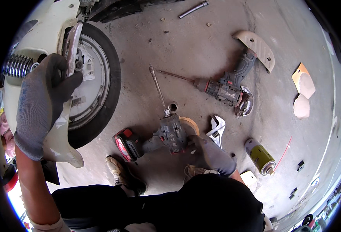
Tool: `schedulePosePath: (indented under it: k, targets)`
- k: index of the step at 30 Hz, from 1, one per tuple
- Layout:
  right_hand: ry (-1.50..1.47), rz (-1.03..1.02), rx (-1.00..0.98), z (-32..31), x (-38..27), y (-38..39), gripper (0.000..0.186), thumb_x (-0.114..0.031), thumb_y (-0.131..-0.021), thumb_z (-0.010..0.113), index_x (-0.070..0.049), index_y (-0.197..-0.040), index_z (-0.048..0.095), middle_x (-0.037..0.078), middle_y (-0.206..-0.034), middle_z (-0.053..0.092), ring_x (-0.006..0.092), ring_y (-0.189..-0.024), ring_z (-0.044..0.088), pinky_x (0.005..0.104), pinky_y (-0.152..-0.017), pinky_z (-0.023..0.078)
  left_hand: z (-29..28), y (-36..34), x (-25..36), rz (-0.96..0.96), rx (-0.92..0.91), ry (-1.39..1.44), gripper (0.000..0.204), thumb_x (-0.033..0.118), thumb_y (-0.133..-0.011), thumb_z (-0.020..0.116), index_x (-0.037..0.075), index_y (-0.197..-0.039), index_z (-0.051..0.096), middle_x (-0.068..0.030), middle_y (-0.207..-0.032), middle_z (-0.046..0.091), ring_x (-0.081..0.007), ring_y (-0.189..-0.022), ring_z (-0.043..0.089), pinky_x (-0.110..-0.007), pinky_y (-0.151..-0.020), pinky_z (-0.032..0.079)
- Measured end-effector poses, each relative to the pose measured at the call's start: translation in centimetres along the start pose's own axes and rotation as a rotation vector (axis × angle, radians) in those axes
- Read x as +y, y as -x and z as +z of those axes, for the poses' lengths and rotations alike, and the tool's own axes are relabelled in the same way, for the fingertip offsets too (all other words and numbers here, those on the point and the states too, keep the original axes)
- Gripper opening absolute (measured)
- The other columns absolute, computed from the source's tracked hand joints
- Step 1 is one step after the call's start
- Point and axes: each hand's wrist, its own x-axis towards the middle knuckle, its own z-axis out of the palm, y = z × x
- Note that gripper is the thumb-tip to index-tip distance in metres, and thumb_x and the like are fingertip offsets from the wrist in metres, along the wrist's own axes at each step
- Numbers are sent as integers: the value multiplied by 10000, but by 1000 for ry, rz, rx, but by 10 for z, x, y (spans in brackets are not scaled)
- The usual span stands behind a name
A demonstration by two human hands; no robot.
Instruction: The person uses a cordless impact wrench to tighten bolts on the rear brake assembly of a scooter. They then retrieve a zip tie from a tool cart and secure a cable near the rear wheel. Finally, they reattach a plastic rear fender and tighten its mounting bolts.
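While the person's knees (222, 201) bend at the near edge, two shoes (117, 170) stand on the floor (201, 50) just short of the driver (173, 133). Both hands are grey-gloved and well apart. At the near end of the driver is the right hand (215, 156), fingertips close against its back; from where I stand, I cannot tell whether they grip it. A red battery (126, 144) sits at the driver's left, and a long bit (157, 86) points away from its nose. Farther left of the driver, the left hand (41, 102) is closed on the edge of a pale panel (75, 38), beside the wheel (115, 77). Right of the driver lie a wrench (217, 134) and, farther right, a spray can (260, 154) with a red straw (283, 153) alongside. Beyond the driver, to its right, rests a drill (226, 91), its handle by a beige cover (257, 46). Farthest beyond the driver lies a steel bar (193, 9).
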Motion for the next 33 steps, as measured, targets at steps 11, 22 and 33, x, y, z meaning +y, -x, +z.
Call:
schedulePosePath:
  k: [11,22,33]
  targets:
    - [315,21,432,28,-23,-56,455,-349,-807,674,32,-1000,514,170,-702,609,341,-612,624,430,-554,492,-13,3,7,7,2,-88,230,152,-802,727,-9,-910,604,-62,-602,520,-113,-530,446,-294,-512,370]
    - [-727,647,-222,32,-62,-48,208,-192,-912,600,12,-950,579,72,-719,631,183,-601,620,310,-578,533,-23,5,9,-24,-79,-139,232,158,-800,726,-19,-882,600,-95,-620,578,-121,-541,512,-290,-525,407]
    - [-1418,274,407,103,-40,-115,70,-32,-872,588,-37,-805,609,23,-679,571,119,-616,523,292,-531,384,-17,0,13,-37,-46,-64,274,168,-772,759,-26,-910,623,-46,-587,516,-103,-519,452,-287,-493,372]
